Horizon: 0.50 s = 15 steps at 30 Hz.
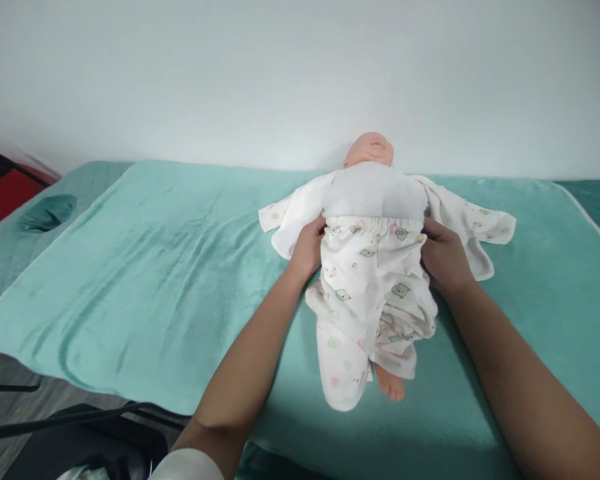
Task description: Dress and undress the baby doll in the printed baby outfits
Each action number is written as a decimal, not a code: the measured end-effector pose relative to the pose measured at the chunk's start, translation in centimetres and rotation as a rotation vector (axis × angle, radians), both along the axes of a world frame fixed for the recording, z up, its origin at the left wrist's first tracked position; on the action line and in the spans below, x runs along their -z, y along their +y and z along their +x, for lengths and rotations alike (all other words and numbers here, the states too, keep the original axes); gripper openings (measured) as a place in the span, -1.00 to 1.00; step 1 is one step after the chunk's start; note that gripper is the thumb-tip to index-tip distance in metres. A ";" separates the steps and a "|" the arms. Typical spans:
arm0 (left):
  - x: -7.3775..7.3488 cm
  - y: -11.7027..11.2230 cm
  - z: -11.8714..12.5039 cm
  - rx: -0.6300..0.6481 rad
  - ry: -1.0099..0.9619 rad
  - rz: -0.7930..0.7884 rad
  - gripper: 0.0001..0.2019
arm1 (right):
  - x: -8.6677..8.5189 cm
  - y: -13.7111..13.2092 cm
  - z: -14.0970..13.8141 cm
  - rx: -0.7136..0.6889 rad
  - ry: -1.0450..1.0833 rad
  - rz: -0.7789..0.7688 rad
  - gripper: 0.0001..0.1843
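Observation:
A baby doll [375, 190] lies on its back on a green blanket, its head toward the wall. Patterned white baby pants [355, 267] cover it from the waist down. One bare foot [390, 383] sticks out of the bunched leg on the right, while the other leg's cloth covers its foot. A white baby jacket [305, 207] lies spread open beneath the torso, sleeves out to both sides. My left hand [309, 247] is closed on the pants' waistband at the left hip. At the right hip, my right hand [444, 257] grips the waistband's other side. Some fingertips are hidden by cloth.
The green blanket [145, 267] covers a bed against a white wall [230, 80]. A hole [49, 212] shows in the bed's left end. Near the lower left are a black chair [85, 440] and dark bars. Something red [7, 197] stands at the far left.

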<state>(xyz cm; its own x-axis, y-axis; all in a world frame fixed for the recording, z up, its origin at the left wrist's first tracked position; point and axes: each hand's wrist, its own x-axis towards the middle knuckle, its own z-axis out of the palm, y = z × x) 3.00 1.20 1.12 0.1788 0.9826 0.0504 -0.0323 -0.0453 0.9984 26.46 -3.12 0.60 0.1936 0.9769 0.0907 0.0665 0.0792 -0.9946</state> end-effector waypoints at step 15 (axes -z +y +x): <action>0.4 -0.1 -0.2 -0.249 0.043 0.125 -0.90 | 1.3 0.9 1.0 0.255 -0.347 0.005 -0.86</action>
<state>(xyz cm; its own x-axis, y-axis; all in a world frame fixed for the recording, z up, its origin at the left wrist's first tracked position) 2.75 1.06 0.73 -0.0627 0.9832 0.1712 0.0380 -0.1691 0.9849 27.48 -2.19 -0.69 0.3861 0.9011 0.1975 0.4152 0.0214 -0.9095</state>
